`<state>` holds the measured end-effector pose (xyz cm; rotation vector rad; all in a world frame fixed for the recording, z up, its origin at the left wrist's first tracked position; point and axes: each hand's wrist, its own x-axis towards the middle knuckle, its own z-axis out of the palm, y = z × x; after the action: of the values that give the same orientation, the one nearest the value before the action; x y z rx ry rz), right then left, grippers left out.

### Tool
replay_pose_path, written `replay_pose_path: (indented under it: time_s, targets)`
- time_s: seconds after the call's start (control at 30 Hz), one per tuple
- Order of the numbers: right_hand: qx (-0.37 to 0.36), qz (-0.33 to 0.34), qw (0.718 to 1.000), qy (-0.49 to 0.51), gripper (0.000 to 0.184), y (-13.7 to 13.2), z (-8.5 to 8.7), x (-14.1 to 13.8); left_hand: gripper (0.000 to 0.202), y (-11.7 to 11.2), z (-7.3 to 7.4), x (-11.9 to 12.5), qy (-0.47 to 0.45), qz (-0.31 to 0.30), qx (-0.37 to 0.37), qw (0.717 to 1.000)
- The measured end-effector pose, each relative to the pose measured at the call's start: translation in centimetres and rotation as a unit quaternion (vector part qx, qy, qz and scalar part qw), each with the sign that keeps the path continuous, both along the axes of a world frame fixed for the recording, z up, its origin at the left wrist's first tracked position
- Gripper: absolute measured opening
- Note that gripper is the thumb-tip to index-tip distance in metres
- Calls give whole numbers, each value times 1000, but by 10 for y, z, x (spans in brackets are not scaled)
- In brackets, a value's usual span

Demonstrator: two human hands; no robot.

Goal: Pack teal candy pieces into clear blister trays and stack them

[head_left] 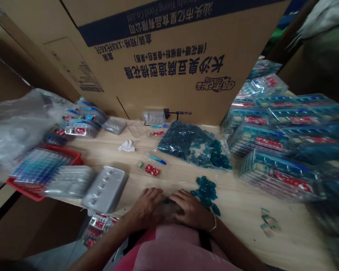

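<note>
My left hand (pixel 148 207) is at the table's near edge, its fingers bent inward towards the other hand. Facing it is my right hand (pixel 190 209), with curled fingers and a bracelet on the wrist. A blurred brownish shape fills the gap between them; what the hands grip there is hard to make out. One small teal piece shows by the right fingertips. Beside the right hand lies a loose pile of teal gem-like pieces (pixel 206 190). Beyond the hands are a small red patterned packet (pixel 152 170) and a blue plastic stick (pixel 156 159).
A clear bag of teal pieces (pixel 183 139) lies before a big carton (pixel 169 86). Filled clear cases (pixel 277 173) are stacked right. Left are grey trays (pixel 106 190), a red basket (pixel 39 194) and more filled cases (pixel 81 128). Crumpled paper (pixel 127 146) lies mid-table.
</note>
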<state>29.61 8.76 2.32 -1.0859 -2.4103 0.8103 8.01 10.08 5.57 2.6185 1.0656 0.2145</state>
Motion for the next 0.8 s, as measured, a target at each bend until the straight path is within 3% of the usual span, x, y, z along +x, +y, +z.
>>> replay_pose_path:
  time_s: [0.1, 0.2, 0.33, 0.43, 0.5, 0.57, 0.67, 0.8]
  targets:
    - [-13, 11, 1000, 10, 48, 1, -1, -2, 33, -18, -21, -9, -43, 9, -10, 999]
    - [-12, 6, 1000, -20, 60, -1, 0, -1, 24, -16, -31, -14, -92, 55, -20, 994]
    - [-2, 2, 998, -65, 54, -4, 2, 3, 18, 11, -22, -25, -107, 83, 10, 991]
    - [20, 31, 997, -72, 50, -5, 4, 5, 23, 43, -20, -27, -60, 171, 81, 980]
    - [34, 40, 996, -73, 47, -5, 5, 5, 30, 59, -23, -22, -26, 209, 86, 974]
    - [42, 43, 995, -76, 45, -6, 6, 7, 30, 63, -27, -15, -32, 206, 77, 975]
    - [49, 37, 996, -67, 45, -9, 5, 9, 30, 43, -28, -12, -107, 190, 80, 973]
    - [52, 21, 998, -24, 45, -8, -1, 11, 46, -2, -29, -25, -117, 45, 33, 991]
